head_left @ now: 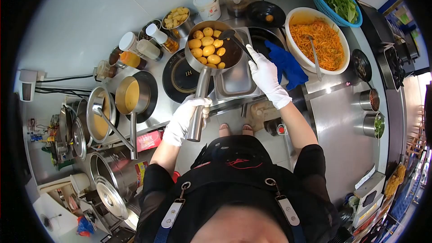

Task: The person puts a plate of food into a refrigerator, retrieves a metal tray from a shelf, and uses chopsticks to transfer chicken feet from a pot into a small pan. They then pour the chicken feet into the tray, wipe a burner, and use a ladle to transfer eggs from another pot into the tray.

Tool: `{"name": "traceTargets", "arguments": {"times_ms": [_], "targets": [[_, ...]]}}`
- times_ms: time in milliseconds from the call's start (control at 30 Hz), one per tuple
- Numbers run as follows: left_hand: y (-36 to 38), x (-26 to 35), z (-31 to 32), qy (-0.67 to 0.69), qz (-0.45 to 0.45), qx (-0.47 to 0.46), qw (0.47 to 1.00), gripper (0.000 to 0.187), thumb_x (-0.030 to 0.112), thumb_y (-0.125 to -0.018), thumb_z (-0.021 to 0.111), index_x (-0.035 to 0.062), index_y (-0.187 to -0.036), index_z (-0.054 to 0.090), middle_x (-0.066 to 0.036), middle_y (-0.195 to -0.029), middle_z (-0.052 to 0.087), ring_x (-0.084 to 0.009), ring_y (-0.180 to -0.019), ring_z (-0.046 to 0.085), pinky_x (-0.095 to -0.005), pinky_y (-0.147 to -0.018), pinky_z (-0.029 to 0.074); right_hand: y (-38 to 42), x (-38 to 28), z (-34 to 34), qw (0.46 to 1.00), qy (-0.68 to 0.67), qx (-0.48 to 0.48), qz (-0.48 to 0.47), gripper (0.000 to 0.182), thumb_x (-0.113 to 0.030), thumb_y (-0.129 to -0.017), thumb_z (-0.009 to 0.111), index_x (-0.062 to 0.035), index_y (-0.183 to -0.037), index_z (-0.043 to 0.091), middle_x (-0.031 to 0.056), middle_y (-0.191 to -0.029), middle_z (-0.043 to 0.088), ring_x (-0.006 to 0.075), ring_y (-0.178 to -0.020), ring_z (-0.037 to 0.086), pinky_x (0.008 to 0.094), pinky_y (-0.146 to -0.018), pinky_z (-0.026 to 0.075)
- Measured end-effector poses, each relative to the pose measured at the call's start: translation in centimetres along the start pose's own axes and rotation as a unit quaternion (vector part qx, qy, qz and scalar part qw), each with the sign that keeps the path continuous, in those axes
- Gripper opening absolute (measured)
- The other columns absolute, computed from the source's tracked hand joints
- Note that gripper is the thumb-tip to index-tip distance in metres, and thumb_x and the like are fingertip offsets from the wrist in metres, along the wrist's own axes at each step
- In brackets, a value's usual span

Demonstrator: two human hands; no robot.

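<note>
My left hand (189, 114), in a white glove, is wrapped round the thick metal handle (201, 94) of a saucepan. The saucepan (234, 58) is tilted over the edge of a rectangular steel tray (235, 81) and holds several round yellow pieces (207, 41) in brown liquid. Also gloved, my right hand (264, 72) grips the handle of a black spoon (227, 35), whose bowl is at the saucepan's upper right rim. A blue cloth (286, 65) lies just right of my right hand.
A black round hob plate (173, 76) lies left of the saucepan. Further left are a small pot of yellow liquid (131, 94) and bottles (149, 49). At the right are a white bowl of orange shreds (317, 45) and a blue basket of greens (336, 1).
</note>
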State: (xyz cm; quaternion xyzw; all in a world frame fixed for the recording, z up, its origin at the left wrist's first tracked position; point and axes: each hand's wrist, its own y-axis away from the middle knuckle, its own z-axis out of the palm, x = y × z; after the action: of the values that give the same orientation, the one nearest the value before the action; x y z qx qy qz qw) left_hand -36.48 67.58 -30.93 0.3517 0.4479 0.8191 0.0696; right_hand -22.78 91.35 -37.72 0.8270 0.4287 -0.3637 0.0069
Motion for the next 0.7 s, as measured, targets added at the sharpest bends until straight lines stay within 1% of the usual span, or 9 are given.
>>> {"name": "traceTargets", "arguments": {"times_ms": [133, 233, 333, 467, 567, 667, 700], "targets": [[-0.3, -0.5, 0.9, -0.027, 0.025, -0.004, 0.999, 0.017, 0.015, -0.080, 0.066, 0.0037, -0.090, 0.058, -0.002, -0.067, 0.053, -0.0118, -0.054, 0.052, -0.0252, -0.049, 0.045, -0.5, 1.3, 0.2, 1.000, 0.001, -0.023, 0.016, 0.052, -0.018, -0.087, 0.059, -0.0212, -0.138, 0.048, 0.0155, -0.099, 0.065, 0.0351, -0.079, 0.065, 0.0439, -0.072, 0.053], [-0.3, -0.7, 1.4, -0.018, 0.017, 0.007, 1.000, 0.020, 0.012, -0.080, 0.065, -0.0010, -0.094, 0.058, -0.002, -0.069, 0.052, -0.0116, -0.057, 0.051, -0.0238, -0.053, 0.045, -0.7, 2.1, 0.7, 0.999, 0.003, -0.032, 0.018, 0.052, -0.019, -0.087, 0.059, -0.0210, -0.137, 0.049, 0.0159, -0.102, 0.066, 0.0352, -0.082, 0.065, 0.0437, -0.073, 0.053], [-0.4, -0.8, 1.6, -0.023, 0.015, 0.005, 1.000, 0.020, 0.011, -0.080, 0.064, -0.0011, -0.093, 0.057, -0.003, -0.069, 0.052, -0.0123, -0.056, 0.051, -0.0243, -0.053, 0.046, -0.6, 2.8, 1.0, 0.998, -0.011, -0.048, 0.025, 0.052, -0.019, -0.087, 0.059, -0.0211, -0.137, 0.049, 0.0163, -0.104, 0.066, 0.0352, -0.084, 0.065, 0.0435, -0.075, 0.053], [-0.9, -1.0, 3.1, -0.012, 0.009, 0.017, 1.000, 0.013, 0.007, -0.081, 0.063, -0.0020, -0.090, 0.061, -0.004, -0.069, 0.055, -0.0136, -0.056, 0.054, -0.0270, -0.053, 0.047, -0.4, 4.1, 0.4, 0.998, -0.006, -0.059, 0.032, 0.051, -0.019, -0.088, 0.058, -0.0210, -0.138, 0.048, 0.0168, -0.106, 0.065, 0.0349, -0.086, 0.065, 0.0433, -0.077, 0.053], [-1.4, -1.3, 4.0, -0.008, 0.005, 0.024, 1.000, 0.011, 0.005, -0.081, 0.064, -0.0024, -0.088, 0.061, -0.004, -0.070, 0.055, -0.0137, -0.056, 0.054, -0.0277, -0.053, 0.048, -0.3, 5.0, 0.2, 0.997, -0.021, -0.057, 0.044, 0.049, -0.014, -0.088, 0.060, -0.0202, -0.136, 0.051, 0.0158, -0.112, 0.064, 0.0355, -0.094, 0.063, 0.0414, -0.079, 0.052], [-1.2, -1.3, 3.9, -0.005, 0.000, 0.039, 0.999, 0.010, 0.004, -0.080, 0.065, -0.0026, -0.087, 0.061, -0.004, -0.069, 0.056, -0.0138, -0.056, 0.055, -0.0281, -0.052, 0.048, -0.5, 4.7, 0.6, 0.996, -0.028, -0.070, 0.049, 0.048, -0.013, -0.088, 0.060, -0.0191, -0.135, 0.052, 0.0148, -0.113, 0.064, 0.0345, -0.096, 0.063, 0.0401, -0.080, 0.052], [-0.9, -1.1, 3.4, -0.003, -0.004, 0.043, 0.999, 0.010, 0.004, -0.080, 0.065, -0.0025, -0.087, 0.061, -0.005, -0.069, 0.056, -0.0137, -0.056, 0.055, -0.0282, -0.052, 0.048, -0.6, 4.1, 1.0, 0.997, -0.027, -0.066, 0.038, 0.049, -0.015, -0.088, 0.059, -0.0197, -0.136, 0.051, 0.0155, -0.111, 0.064, 0.0347, -0.093, 0.063, 0.0411, -0.079, 0.052]]}}
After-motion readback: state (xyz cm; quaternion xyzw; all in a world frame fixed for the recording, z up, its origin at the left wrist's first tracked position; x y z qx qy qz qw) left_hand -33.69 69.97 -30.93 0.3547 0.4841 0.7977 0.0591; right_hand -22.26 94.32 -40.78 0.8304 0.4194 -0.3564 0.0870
